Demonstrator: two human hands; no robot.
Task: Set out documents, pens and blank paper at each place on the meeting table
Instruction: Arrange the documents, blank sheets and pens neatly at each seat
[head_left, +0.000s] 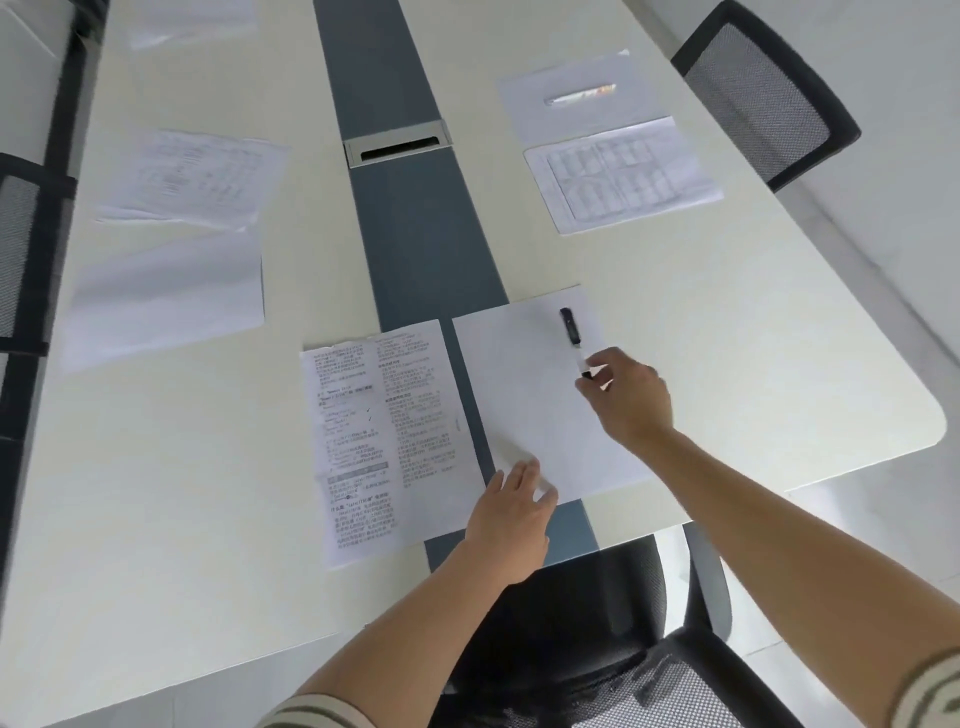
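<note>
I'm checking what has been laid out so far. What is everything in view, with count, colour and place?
meeting table: one, cream with a blue-grey centre strip, fills the view
cable box: one, silver, in the strip
printed documents: three, white with print; near middle, left, right
blank sheets: three, white, one beside each document; a fourth sheet at far left is too blurred to tell
black pen: one, black and white, on the near blank sheet
pale pen: one, whitish, on the right-hand blank sheet
chairs: at least three, black mesh; right, near end, left edge
left hand: one, rests on the near blank sheet's near edge
right hand: one, pinches the black pen's near end
</note>
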